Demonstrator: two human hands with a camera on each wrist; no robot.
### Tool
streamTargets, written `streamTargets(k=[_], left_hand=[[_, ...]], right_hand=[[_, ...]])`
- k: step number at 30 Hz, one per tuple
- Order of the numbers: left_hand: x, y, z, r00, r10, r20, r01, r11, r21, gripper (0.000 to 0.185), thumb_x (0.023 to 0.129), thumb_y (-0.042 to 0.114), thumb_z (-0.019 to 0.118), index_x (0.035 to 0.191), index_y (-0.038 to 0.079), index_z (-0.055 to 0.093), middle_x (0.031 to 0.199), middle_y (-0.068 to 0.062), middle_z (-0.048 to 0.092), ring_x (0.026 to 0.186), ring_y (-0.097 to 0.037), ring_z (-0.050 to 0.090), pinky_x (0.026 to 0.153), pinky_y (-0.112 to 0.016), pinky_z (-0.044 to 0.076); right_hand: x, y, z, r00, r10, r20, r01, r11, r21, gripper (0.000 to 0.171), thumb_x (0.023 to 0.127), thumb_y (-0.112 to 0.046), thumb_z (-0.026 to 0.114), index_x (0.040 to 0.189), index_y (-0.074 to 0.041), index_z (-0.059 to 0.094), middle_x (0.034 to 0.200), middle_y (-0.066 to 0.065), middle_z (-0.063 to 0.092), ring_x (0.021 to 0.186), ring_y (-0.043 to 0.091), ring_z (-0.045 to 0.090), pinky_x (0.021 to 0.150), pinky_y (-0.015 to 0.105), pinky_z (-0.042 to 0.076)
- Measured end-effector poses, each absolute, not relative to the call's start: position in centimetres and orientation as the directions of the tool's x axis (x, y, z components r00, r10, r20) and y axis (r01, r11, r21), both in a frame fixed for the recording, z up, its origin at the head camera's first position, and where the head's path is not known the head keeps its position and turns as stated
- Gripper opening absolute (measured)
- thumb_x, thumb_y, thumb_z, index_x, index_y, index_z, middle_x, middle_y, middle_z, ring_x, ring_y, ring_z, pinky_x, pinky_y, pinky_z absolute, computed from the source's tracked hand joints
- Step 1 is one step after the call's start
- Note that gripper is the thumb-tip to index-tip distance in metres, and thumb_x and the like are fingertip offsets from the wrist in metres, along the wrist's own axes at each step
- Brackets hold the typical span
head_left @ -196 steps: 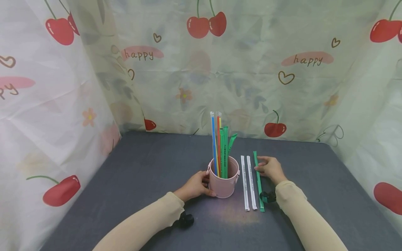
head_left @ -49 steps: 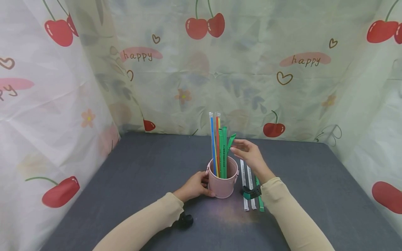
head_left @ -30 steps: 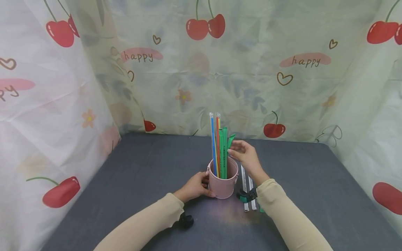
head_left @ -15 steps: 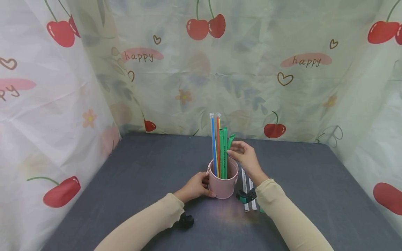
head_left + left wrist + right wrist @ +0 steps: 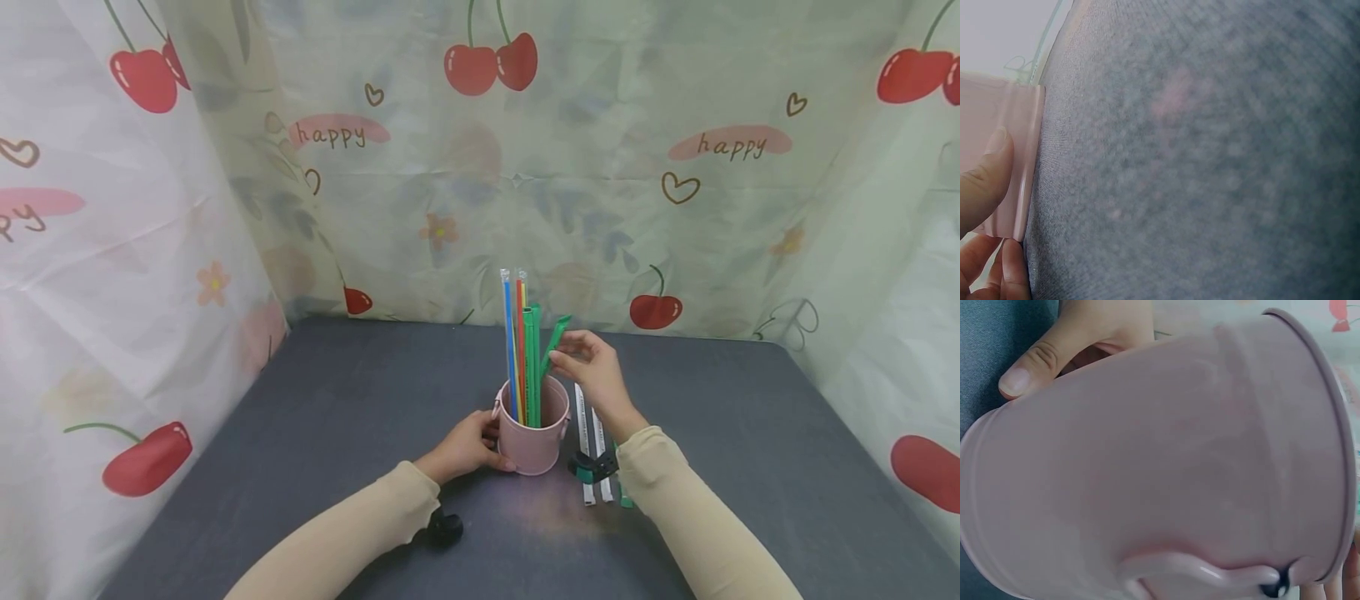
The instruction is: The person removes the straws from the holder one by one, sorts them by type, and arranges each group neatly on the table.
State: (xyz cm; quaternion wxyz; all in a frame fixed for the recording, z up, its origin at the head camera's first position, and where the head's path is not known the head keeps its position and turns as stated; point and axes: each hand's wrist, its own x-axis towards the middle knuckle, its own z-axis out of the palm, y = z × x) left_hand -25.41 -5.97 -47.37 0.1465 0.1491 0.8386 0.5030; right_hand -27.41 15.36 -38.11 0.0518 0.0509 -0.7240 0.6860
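A pink bucket stands upright on the dark table. My left hand grips its left side near the base; in the left wrist view the thumb lies on the wall of the pink bucket. Out of it rise a blue straw, a red straw and a yellow one in clear wrappers, plus green-wrapped straws. Above the right rim, my right hand pinches a leaning green-wrapped straw. The right wrist view is filled by the bucket's wall, with right-hand fingertips at its lower right edge.
Right of the bucket lie two white-wrapped straws and a green-wrapped straw, partly hidden by the right wrist and its black strap. A cherry-print curtain encloses the table's back and sides.
Earlier, my right hand touched the green straw on the table, then moved up to the bucket. Since half a second ago it has drawn the leaning green straw slightly right. The left hand stays put.
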Motion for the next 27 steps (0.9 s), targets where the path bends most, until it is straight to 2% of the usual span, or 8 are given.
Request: streamTargets(k=[10, 19, 27], left_hand=[[-25.2, -6.0, -47.1, -0.913, 0.395, -0.102, 0.094, 0.447, 0.889, 0.072, 0.069, 0.008, 0.087, 0.133, 0.006, 0.053, 0.12, -0.012, 0.058, 0.112, -0.028, 0.058, 0.099, -0.047, 0.047], [-25.3, -6.0, -47.0, -0.911, 0.401, -0.101, 0.109, 0.468, 0.877, 0.073, 0.07, 0.013, 0.088, 0.133, 0.004, 0.053, 0.119, -0.011, 0.057, 0.109, -0.026, 0.059, 0.097, -0.044, 0.05], [-25.4, -5.8, -47.2, -0.915, 0.383, -0.123, 0.072, 0.456, 0.887, 0.074, 0.068, 0.01, 0.088, 0.133, 0.006, 0.053, 0.12, -0.011, 0.058, 0.112, -0.027, 0.058, 0.099, -0.046, 0.048]], right_hand=[[-27.2, 16.0, -37.0, -0.987, 0.007, 0.16, -0.16, 0.02, -0.987, 0.038, 0.091, -0.008, 0.066, 0.124, 0.004, 0.05, 0.1, 0.0, 0.058, 0.085, 0.005, 0.065, 0.079, 0.029, 0.058], [-27.2, 16.5, -36.2, -0.978, 0.018, 0.207, -0.207, -0.01, -0.978, 0.04, 0.091, -0.003, 0.065, 0.125, 0.008, 0.049, 0.096, -0.004, 0.058, 0.086, 0.004, 0.064, 0.076, 0.029, 0.058], [-27.1, 16.9, -35.7, -0.974, 0.042, 0.224, -0.225, -0.02, -0.974, 0.038, 0.09, -0.003, 0.066, 0.124, 0.006, 0.051, 0.095, -0.005, 0.059, 0.085, 0.004, 0.064, 0.077, 0.032, 0.058]])
